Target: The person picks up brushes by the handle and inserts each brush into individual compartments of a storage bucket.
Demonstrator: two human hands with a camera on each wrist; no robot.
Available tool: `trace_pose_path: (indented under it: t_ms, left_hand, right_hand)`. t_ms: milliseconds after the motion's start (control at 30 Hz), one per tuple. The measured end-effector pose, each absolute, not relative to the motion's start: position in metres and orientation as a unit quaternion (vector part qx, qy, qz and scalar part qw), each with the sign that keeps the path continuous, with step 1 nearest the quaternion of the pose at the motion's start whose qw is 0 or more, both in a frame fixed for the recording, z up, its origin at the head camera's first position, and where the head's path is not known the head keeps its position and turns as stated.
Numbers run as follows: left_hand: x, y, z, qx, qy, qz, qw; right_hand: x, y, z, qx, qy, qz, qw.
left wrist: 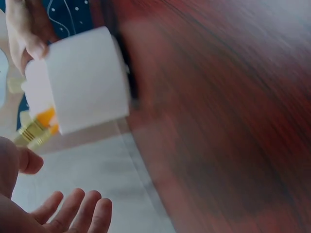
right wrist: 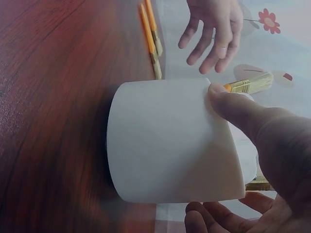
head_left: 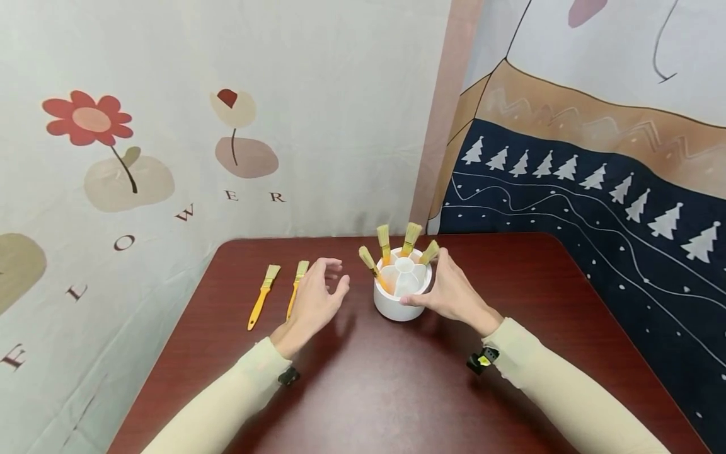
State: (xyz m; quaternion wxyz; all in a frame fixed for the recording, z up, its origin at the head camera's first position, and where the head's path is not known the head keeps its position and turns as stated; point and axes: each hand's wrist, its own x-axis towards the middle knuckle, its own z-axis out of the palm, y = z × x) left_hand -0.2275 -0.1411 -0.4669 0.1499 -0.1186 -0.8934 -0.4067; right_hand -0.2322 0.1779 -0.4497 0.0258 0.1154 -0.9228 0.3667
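Observation:
A white round brush holder (head_left: 399, 309) with inner compartments stands upright on the table. Several paint brushes with yellow handles lean in it, bristles up, one of them a brush (head_left: 368, 258) on the left side. My right hand (head_left: 454, 291) grips the holder's right side, thumb at the near rim and fingers round the far side. To the left, my left hand (head_left: 317, 296) is raised with nothing in it, its fingers loosely bent and apart from the holder. It partly hides a loose paint brush (head_left: 301, 271) in the head view.
Another paint brush (head_left: 263, 296) lies farther left on the dark red table (head_left: 374, 391), bristles toward the back. Behind the table's far edge hang a pale cloth with flower prints (head_left: 340, 157) and a dark blue cloth with tree prints (head_left: 510, 195).

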Motion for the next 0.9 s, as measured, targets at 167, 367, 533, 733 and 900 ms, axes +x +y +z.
trace_pose_path:
  t_ms: [167,367,533,733,900]
  left_hand:
    - [-0.234,-0.161,-0.473,-0.119,-0.915,-0.361,0.137]
    - [-0.245,-0.186,-0.48,-0.133,-0.925,-0.331,0.132]
    - [-0.253,-0.204,-0.486,-0.154,-0.929,-0.311,0.127]
    - [-0.258,-0.225,-0.49,-0.141,-0.944,-0.281,0.104]
    - [-0.262,-0.242,-0.497,-0.124,-0.954,-0.26,0.084]
  right_hand:
    - [-0.229,0.176,-0.45,0.105,-0.924,0.367,0.028]
    - [-0.226,0.174,-0.45,0.096,-0.928,0.36,0.028]
    - [-0.224,0.174,-0.451,0.093,-0.928,0.358,0.039]
    - [-0.221,0.172,-0.453,0.098,-0.93,0.351,0.057]
    - [-0.219,0.168,-0.455,0.098,-0.93,0.349,0.066]
